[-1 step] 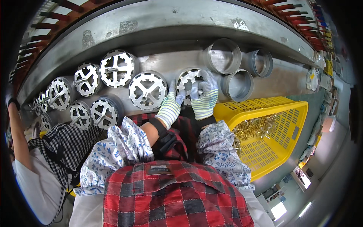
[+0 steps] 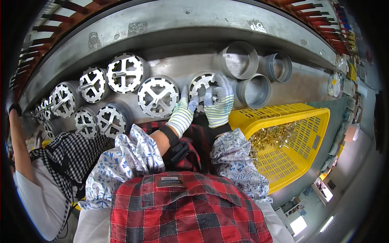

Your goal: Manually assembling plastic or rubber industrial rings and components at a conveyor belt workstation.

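Note:
A round metal wheel with a slotted face (image 2: pixel 199 84) lies on its side on the grey metal bench (image 2: pixel 170 24), facing me. My left hand (image 2: pixel 181 116), in a striped work glove, grips its lower left rim with the fingers pointing up. My right hand (image 2: pixel 219 103), gloved the same, covers the wheel's right half; thumb and forefinger pinch around the short shaft at its centre. Most of the wheel's right side is hidden by that hand.
Several more slotted wheels (image 2: pixel 157 96) lie in rows to the left. Three hollow metal sleeves (image 2: pixel 255 90) lie to the right. A yellow plastic basket (image 2: pixel 300 110) holds small brass parts (image 2: pixel 270 137). A co-worker in a checked apron (image 2: pixel 69 152) stands at my left.

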A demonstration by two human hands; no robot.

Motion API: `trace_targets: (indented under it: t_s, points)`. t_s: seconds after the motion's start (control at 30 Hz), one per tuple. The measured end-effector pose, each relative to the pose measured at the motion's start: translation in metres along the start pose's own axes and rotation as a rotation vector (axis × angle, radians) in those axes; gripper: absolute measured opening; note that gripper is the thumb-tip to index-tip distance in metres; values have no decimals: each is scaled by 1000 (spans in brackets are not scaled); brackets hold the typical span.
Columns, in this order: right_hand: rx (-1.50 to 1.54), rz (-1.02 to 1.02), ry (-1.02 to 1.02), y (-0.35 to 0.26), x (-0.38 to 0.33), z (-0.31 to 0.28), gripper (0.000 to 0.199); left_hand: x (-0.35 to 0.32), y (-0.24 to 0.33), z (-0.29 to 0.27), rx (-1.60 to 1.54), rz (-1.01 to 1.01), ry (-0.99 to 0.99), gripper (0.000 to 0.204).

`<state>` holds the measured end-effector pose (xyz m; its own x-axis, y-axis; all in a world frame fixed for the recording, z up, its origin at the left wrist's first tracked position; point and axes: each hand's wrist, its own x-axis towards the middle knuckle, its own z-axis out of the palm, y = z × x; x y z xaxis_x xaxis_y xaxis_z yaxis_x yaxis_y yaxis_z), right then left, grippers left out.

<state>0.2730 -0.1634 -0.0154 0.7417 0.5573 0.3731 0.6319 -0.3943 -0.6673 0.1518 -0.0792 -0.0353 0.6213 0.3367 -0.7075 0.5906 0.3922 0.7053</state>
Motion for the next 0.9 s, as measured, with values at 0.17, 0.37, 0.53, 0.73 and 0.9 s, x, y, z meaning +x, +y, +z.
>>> trace_targets:
  t_s: [0.17, 0.37, 0.53, 0.73, 0.9]
  points:
    - [-31, 7, -3, 3, -1, 2, 12, -2, 14, 0, -127, -113, -57, 73]
    - [-76, -1, 23, 6, -2, 0, 10, -15, 34, 3, 200, -28, 34, 69]
    - [-56, 36, 0, 1, -4, 10, 9, -16, 29, -2, 223, 38, 116, 68]
    - [-55, 101, 8, 4, -5, 0, 11, -18, 10, 8, -78, 26, -9, 79]
    - [-67, 34, 5, -2, -2, 0, 12, -17, -5, 10, -8, 153, 66, 85]
